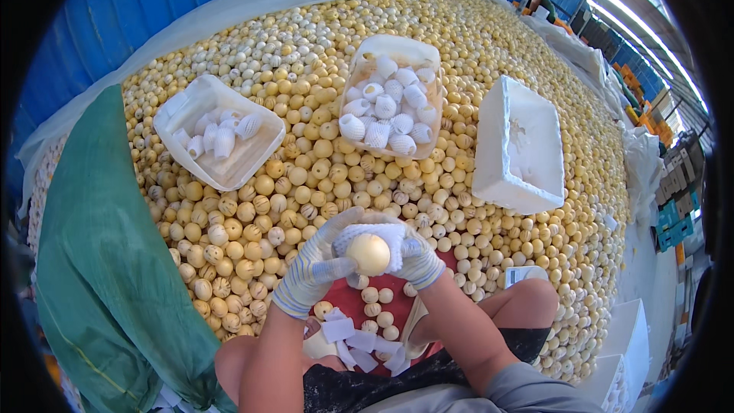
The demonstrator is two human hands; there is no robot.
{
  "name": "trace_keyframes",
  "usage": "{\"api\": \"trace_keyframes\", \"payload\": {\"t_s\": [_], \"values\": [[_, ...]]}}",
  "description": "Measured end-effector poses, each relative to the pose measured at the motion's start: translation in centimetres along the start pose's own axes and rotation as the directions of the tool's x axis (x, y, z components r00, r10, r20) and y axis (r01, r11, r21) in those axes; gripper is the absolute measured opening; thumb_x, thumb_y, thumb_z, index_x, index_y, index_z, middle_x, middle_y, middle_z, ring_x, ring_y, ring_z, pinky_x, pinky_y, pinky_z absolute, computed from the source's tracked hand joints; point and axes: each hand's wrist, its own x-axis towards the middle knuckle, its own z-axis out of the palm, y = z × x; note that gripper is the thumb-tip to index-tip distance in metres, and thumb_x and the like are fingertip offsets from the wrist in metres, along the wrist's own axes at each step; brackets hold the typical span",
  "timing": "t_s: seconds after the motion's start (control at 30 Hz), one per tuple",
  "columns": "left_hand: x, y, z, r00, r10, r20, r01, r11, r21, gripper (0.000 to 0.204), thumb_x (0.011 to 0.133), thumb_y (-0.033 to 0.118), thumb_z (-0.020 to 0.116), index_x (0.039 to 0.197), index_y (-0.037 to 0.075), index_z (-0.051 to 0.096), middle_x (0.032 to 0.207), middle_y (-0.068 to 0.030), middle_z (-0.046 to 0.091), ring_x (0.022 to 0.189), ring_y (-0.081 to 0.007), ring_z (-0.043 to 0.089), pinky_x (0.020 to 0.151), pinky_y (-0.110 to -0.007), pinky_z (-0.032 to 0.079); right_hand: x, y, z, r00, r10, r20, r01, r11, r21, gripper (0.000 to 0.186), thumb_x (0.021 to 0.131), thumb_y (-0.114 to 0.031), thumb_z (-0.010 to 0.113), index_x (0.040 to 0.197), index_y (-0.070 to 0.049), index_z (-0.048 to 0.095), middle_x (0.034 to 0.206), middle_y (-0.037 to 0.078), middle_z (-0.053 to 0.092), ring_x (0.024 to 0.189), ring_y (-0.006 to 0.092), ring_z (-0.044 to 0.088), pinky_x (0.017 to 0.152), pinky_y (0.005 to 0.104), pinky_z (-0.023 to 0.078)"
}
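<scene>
In front of me, both gloved hands meet around one smooth, pale yellow pepino melon (368, 255) and a white foam net sleeve (392, 239). My left hand (315, 264) is closed on the melon from the left, its thumb against the fruit's side. My right hand (420, 257) grips the sleeve from the right. The sleeve lies behind and beside the melon; how much of the fruit sits inside it is hidden. Below my hands, several flattened white foam sleeves (338, 329) lie between my legs, beside loose melons (372, 310) on a red surface (348, 300).
A huge heap of striped yellow melons (306, 176) surrounds me. On it stand a left tub (256, 154) and a middle tub (433, 53), both holding foam-wrapped fruit, and a white foam box (493, 145) at right. Green cloth (99, 245) drapes the left side.
</scene>
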Motion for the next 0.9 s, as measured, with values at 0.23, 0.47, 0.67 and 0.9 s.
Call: {"api": "trace_keyframes", "payload": {"t_s": [0.23,0.47,0.67,0.9], "values": [[1.5,-4.6,-4.3,0.925,0.171,-0.34,0.119,0.719,0.685,0.077,0.071,0.0,0.075,0.139,0.0,0.039,0.122,-0.0135,0.057,0.112,-0.0225,0.057,0.096,-0.033,0.049,0.0,-0.1,1.5,0.882,-0.34,-0.326,-0.224,0.306,-0.925,0.055,0.074,-0.001,0.069,0.125,-0.003,0.05,0.096,0.005,0.061,0.087,0.0143,0.061,0.077,0.0256,0.051],[1.4,-5.2,-7.6,0.848,0.132,-0.512,0.223,0.789,0.572,0.066,0.069,0.015,0.077,0.128,-0.001,0.05,0.108,-0.0185,0.065,0.102,-0.0236,0.064,0.088,-0.032,0.051,2.1,0.4,5.1,0.861,-0.444,0.25,0.247,-0.065,-0.967,0.07,0.07,-0.008,0.077,0.133,-0.003,0.046,0.118,0.017,0.057,0.108,0.032,0.057,0.095,0.0399,0.046],[-0.9,-3.1,-4.8,0.782,0.269,-0.562,0.462,0.354,0.813,0.067,0.078,0.031,0.071,0.134,0.003,0.046,0.12,-0.0208,0.061,0.104,-0.0328,0.062,0.092,-0.039,0.049,3.6,7.5,0.1,0.93,0.043,-0.364,-0.312,0.614,-0.725,0.063,0.074,-0.019,0.077,0.128,-0.003,0.05,0.114,0.012,0.061,0.106,0.0239,0.06,0.094,0.037,0.047],[-2.1,1.7,-7.5,0.545,0.566,-0.619,-0.113,0.781,0.614,0.041,0.085,0.009,0.068,0.122,-0.003,0.053,0.109,-0.0127,0.062,0.081,-0.0168,0.063,0.072,-0.028,0.054,13.8,7.1,-2.5,0.953,0.125,-0.276,-0.126,0.992,0.015,0.042,0.092,-0.029,0.061,0.122,-0.002,0.053,0.114,0.01,0.062,0.096,0.0229,0.064,0.081,0.0362,0.053]]}}
